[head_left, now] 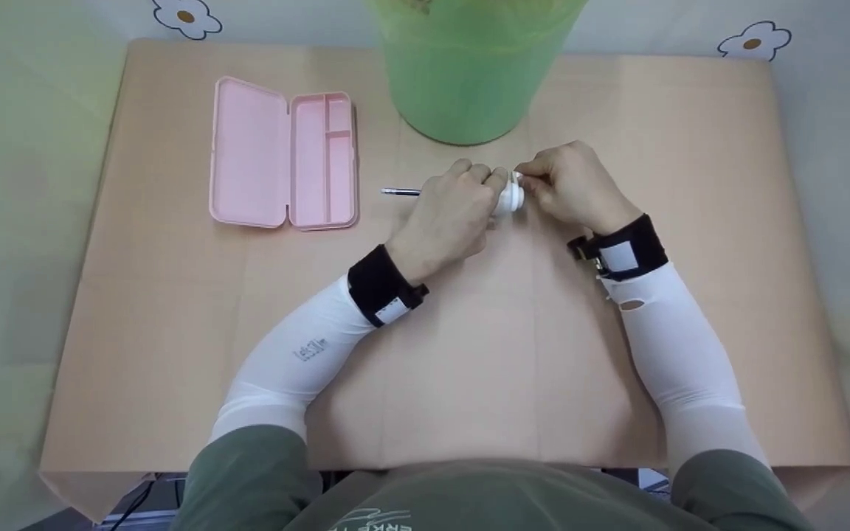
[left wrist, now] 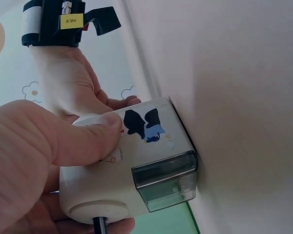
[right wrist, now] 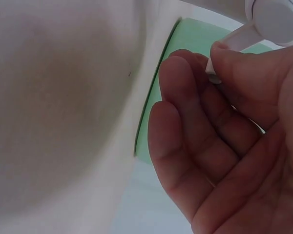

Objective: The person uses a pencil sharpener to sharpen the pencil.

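A white pencil sharpener (left wrist: 161, 131) with a cartoon print and a clear shavings drawer (left wrist: 168, 183) is held in my left hand (head_left: 454, 210), the thumb lying across its printed side. A dark pencil (head_left: 401, 192) sticks out of the sharpener's hole, pointing left in the head view. My right hand (head_left: 576, 184) pinches the white crank handle (right wrist: 241, 39) at the other end between thumb and fingers. In the right wrist view the other fingers curl loosely below the crank.
An open pink pencil case (head_left: 308, 162) lies at the back left, its compartments showing. Behind the hands stands a green bin (head_left: 462, 88). A tan cloth (head_left: 462, 354) covers the table.
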Tool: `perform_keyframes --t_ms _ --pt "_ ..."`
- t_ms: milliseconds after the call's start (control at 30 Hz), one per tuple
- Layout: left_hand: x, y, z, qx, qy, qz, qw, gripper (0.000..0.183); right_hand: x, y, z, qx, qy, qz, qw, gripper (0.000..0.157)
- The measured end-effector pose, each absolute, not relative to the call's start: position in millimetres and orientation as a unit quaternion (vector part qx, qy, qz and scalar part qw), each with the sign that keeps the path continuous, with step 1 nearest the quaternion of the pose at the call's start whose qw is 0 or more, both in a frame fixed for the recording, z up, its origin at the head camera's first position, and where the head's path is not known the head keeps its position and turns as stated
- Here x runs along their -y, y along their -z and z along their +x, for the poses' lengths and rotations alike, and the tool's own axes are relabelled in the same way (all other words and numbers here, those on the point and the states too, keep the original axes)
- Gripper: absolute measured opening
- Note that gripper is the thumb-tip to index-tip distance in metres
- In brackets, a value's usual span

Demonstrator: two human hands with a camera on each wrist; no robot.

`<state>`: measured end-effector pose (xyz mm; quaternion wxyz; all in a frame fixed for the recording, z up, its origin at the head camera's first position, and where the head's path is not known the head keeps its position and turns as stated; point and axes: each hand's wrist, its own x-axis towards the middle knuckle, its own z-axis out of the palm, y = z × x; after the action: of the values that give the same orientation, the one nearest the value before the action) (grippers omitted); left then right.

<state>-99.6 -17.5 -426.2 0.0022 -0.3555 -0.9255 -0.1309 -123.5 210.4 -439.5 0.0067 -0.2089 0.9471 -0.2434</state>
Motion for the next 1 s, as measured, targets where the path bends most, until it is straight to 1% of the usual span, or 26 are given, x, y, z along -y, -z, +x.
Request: perform_keyframes --t_ms 100,400,700,1000 --pt "17.8 426.8 -99.6 0.926 0.128 -0.354 0.004 0.054 -209.3 439.2 -123.7 -0.948 0.242 -0.206 0.009 0.016" --pt "17.8 427.8 -98.6 0.927 0.118 -0.355 0.018 0.060 -206.6 438.2 -121.6 -0.950 0.235 -0.207 0.026 0.019" --pt "17.1 428.2 -98.0 0.928 0.116 -0.355 0.018 0.060 -204.6 439.0 -117.9 -0.955 0.207 -0.206 0.047 0.026" --pt "17.5 427.9 -97.8 0.928 0.116 -0.353 0.018 0.058 -200.4 436.4 -115.3 -0.961 0.170 -0.211 0.064 0.022"
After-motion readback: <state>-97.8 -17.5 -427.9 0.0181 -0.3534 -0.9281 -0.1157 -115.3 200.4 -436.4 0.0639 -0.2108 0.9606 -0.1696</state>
